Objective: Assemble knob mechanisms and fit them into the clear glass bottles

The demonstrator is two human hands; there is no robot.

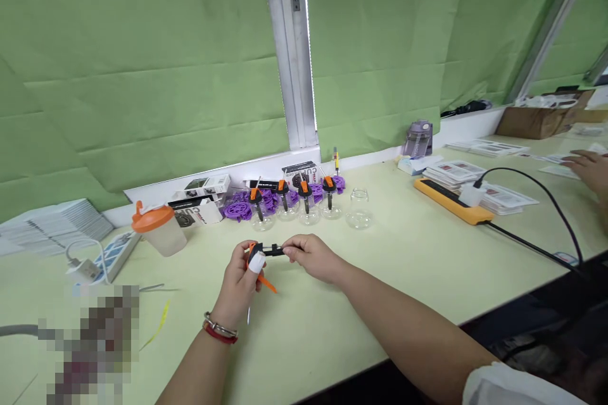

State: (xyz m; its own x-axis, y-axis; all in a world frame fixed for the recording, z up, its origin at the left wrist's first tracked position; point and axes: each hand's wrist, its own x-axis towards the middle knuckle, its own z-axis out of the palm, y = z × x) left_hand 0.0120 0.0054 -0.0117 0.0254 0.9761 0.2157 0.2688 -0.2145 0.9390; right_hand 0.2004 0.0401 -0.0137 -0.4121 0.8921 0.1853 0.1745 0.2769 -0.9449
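Over the pale table, my left hand [240, 278] is closed around an orange-and-black piece with thin metal rods [272, 250]. White wrapping covers one of its digits, and an orange strip [268, 283] sticks out below the palm. My right hand [311, 257] pinches the black right end of the same piece, fingertips together. Behind both hands stand several clear glass vessels, such as the one at the left [263, 221], with similar orange-and-black parts [256, 195] upright in them. To their right, another clear glass jar [360, 212] has no such part in it.
Purple plastic pieces [237, 210] and printed boxes [202, 210] lie behind the glassware. At left are an orange-lidded cup [164, 234] and a power strip [114, 256]. A yellow power strip [451, 199] and paper stacks [456, 172] lie right. Another person's hand [589, 168] shows far right.
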